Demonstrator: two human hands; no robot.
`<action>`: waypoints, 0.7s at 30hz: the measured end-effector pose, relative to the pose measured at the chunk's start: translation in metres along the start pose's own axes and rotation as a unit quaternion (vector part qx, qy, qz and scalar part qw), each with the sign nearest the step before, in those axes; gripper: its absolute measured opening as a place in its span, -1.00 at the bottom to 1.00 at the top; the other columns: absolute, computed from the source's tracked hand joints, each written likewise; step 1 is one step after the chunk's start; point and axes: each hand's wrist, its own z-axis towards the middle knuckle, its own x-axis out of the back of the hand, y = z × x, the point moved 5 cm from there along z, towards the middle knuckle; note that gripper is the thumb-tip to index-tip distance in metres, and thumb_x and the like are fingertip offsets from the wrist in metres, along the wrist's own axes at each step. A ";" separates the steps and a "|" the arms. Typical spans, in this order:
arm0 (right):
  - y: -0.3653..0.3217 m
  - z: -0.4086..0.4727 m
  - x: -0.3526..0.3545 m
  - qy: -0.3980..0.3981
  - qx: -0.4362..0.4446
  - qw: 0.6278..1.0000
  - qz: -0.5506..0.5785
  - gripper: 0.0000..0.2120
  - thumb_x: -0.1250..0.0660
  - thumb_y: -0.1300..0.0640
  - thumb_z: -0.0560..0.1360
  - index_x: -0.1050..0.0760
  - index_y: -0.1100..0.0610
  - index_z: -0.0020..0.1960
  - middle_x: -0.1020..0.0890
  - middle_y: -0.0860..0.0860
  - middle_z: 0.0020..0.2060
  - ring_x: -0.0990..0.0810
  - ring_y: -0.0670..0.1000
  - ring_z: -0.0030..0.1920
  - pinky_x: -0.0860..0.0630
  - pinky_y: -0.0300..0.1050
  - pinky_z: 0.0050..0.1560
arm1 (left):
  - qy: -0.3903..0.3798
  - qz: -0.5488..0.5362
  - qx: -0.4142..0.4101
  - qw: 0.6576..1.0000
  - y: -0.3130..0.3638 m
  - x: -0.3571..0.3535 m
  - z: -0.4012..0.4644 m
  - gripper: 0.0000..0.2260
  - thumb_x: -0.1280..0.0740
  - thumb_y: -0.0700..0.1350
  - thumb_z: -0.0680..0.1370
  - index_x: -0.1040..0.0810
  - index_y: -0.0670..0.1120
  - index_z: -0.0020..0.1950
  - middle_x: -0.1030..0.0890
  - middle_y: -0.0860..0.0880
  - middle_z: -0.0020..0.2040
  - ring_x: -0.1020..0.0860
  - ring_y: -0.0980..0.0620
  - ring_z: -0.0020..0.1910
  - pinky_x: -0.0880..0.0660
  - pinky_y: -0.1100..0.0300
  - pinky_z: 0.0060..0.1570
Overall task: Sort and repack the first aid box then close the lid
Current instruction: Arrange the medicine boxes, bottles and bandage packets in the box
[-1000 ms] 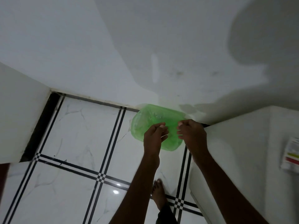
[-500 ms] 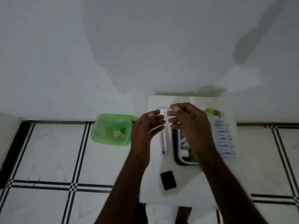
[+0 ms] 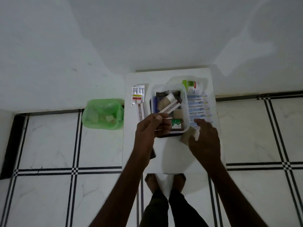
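A clear plastic first aid box [image 3: 186, 102] stands open on a small white table [image 3: 168, 154], holding bandage rolls, dark packets and a green-labelled bottle [image 3: 176, 124]. My left hand [image 3: 150, 128] pinches one end of a long white-and-brown ointment carton [image 3: 170, 107] that lies slanted over the box. My right hand [image 3: 205, 138] hovers open at the box's right front corner, above a row of blue antiseptic bandage strips [image 3: 197, 107]. A second carton [image 3: 141, 113] and a blister pack [image 3: 138, 95] lie left of the box.
A green plastic bin [image 3: 103, 114] with scraps stands on the tiled floor left of the table. A green-capped white bottle [image 3: 193, 86] lies behind the box. A dark small object [image 3: 153, 154] peeks out by my left wrist. The wall rises just behind. My feet show below the table.
The view swung from the green bin to the table. My hands have parted: the left now holds the ointment carton over the box, the right has moved out to the right.
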 end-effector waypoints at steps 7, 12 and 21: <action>0.026 -0.013 -0.051 -0.017 0.035 0.990 -0.137 -0.20 -0.58 -0.02 0.25 -0.39 0.23 0.40 -0.55 0.22 0.22 -0.52 0.22 0.13 -0.51 0.09 0.07 | 0.022 0.085 -0.013 0.996 -0.037 0.015 -0.017 -0.75 -0.16 -0.29 0.65 -0.63 -0.31 0.09 -0.68 -0.32 -0.06 -0.66 -0.25 -0.07 -0.61 0.02 -0.07; 0.021 -0.019 -0.019 0.100 -0.001 0.991 -0.084 -0.29 -0.52 -0.11 0.28 -0.44 0.25 0.28 -0.56 0.23 0.07 -0.51 0.22 0.05 -0.50 0.08 0.01 | 0.105 0.303 -0.043 0.946 -0.071 0.040 -0.017 -0.82 -0.25 -0.20 0.59 -0.66 -0.05 0.00 -0.70 -0.02 -0.13 -0.65 -0.04 -0.14 -0.64 -0.07 -0.10; -0.042 -0.017 0.011 0.187 0.008 0.982 0.029 -0.32 -0.48 -0.16 0.33 -0.41 0.23 0.27 -0.47 0.20 0.14 -0.48 0.13 0.13 -0.57 0.01 0.10 | 0.056 0.655 -0.091 0.748 -0.104 0.046 -0.011 -0.51 -0.51 -0.27 0.32 -0.55 -0.09 0.23 -0.55 -0.14 0.15 -0.51 -0.18 0.07 -0.52 -0.03 -0.04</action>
